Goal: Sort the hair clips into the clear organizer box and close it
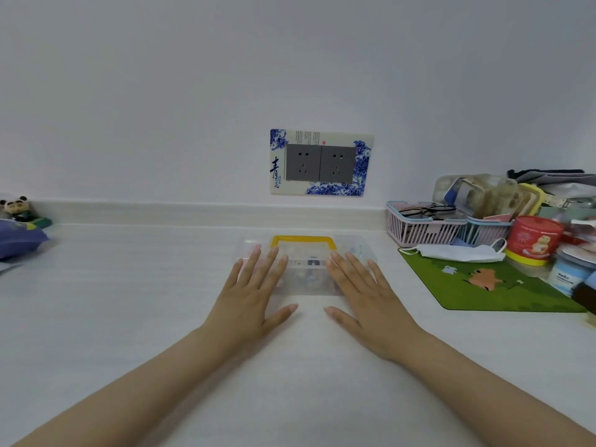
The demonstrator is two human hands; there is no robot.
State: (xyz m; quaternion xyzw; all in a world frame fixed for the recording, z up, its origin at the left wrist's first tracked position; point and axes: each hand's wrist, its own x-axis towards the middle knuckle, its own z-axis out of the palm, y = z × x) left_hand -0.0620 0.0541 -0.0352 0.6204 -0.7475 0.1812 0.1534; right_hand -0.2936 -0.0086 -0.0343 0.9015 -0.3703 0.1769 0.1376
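The clear organizer box [304,250] with a yellow handle [303,240] lies on the white counter near the wall, its lid down. Small hair clips [312,275] show faintly through the plastic. My left hand [250,293] rests flat on the lid's left half, fingers spread. On the right half my right hand [366,296] lies flat the same way. Both thumbs reach down over the box's near side. Neither hand grips anything.
A green mat [483,285] with a white face mask [458,252] lies to the right. Behind it stand pink and blue baskets [422,229], a red tin [533,238] and jars. A panda figure [17,208] and blue cloth [19,238] sit far left. Wall sockets [321,163] are above the box.
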